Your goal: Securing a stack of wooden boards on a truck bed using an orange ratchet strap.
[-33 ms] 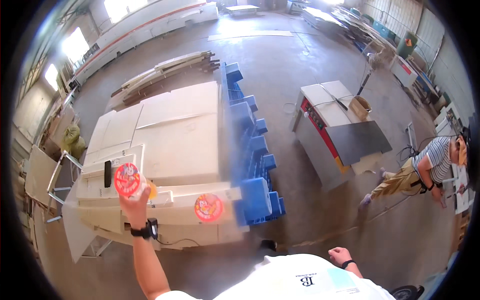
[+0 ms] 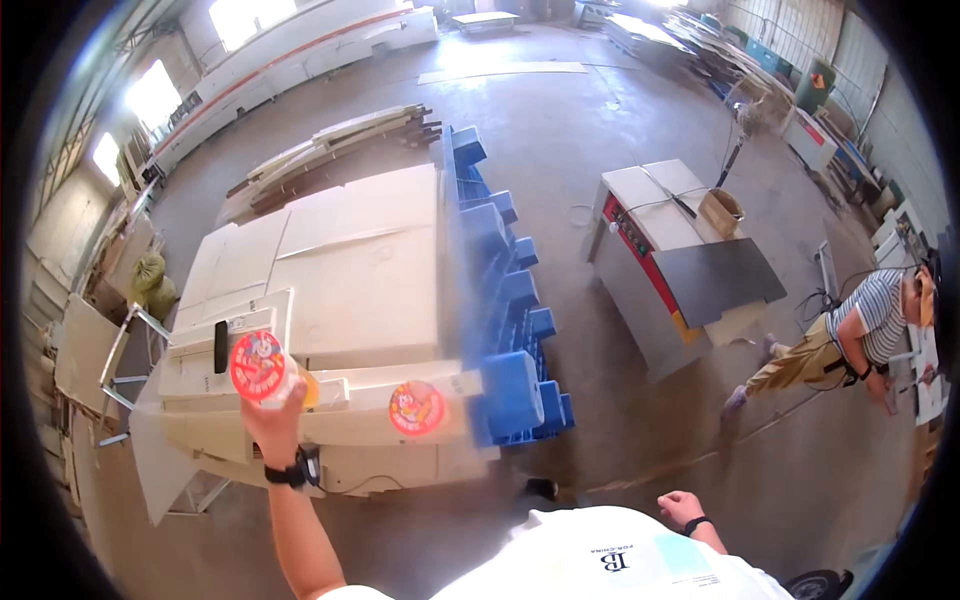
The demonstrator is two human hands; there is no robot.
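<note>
My left hand (image 2: pixel 276 418), with a black watch on its wrist, is raised over a stack of pale boards (image 2: pixel 350 260) and grips a cup (image 2: pixel 260 368) that has a round red printed lid and an orange body. A second cup with the same red lid (image 2: pixel 416 408) stands on the near edge of the boards, to the right of the held one. Down by my side above the concrete floor, my right hand (image 2: pixel 681 506) has its fingers curled, and nothing shows in it.
Blue plastic pallets (image 2: pixel 503 300) lean against the right side of the boards. A flat black object (image 2: pixel 220 346) lies on them near the held cup. A grey machine with a red panel (image 2: pixel 668 262) stands to the right. A person in a striped shirt (image 2: pixel 862 330) crouches at far right.
</note>
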